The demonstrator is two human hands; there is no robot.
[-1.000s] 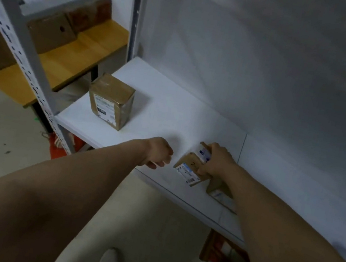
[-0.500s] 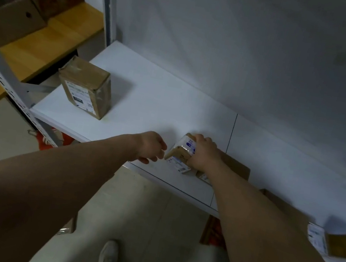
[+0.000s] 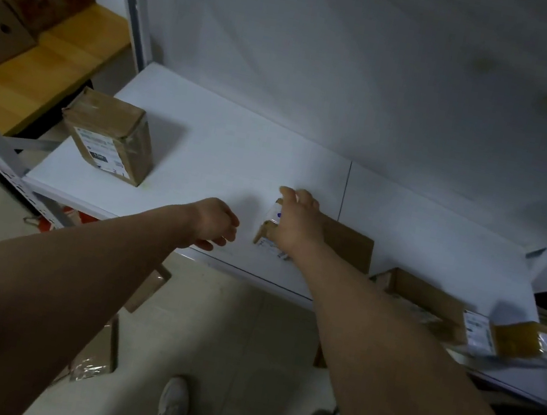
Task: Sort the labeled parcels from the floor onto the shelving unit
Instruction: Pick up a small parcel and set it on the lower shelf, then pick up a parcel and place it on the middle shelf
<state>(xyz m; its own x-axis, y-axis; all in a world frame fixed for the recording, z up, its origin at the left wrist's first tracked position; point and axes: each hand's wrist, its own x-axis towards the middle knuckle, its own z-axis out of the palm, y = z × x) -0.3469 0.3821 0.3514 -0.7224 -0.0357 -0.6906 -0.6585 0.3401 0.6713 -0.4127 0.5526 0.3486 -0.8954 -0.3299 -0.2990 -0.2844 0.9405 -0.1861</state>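
Observation:
My right hand (image 3: 296, 224) grips a small labeled cardboard parcel (image 3: 269, 230) on the white shelf (image 3: 238, 150), near its front edge. Most of the parcel is hidden under the hand. Behind it lies a flat brown parcel (image 3: 349, 245), touching it. My left hand (image 3: 216, 225) hovers just left of the small parcel, fingers loosely curled, holding nothing. A taller taped parcel (image 3: 110, 136) with a white label stands at the shelf's left end.
More labeled parcels (image 3: 429, 306) lie at the shelf's right front. A grey upright (image 3: 136, 3) separates a wooden shelf (image 3: 45, 67) with boxes at the left. Cardboard boxes (image 3: 103, 352) sit on the floor below, near my shoes (image 3: 174, 404).
The view has shifted right and down, showing more parcels at the right. My right hand stays on the small parcel and has tipped it up a little. The left hand stays beside it.

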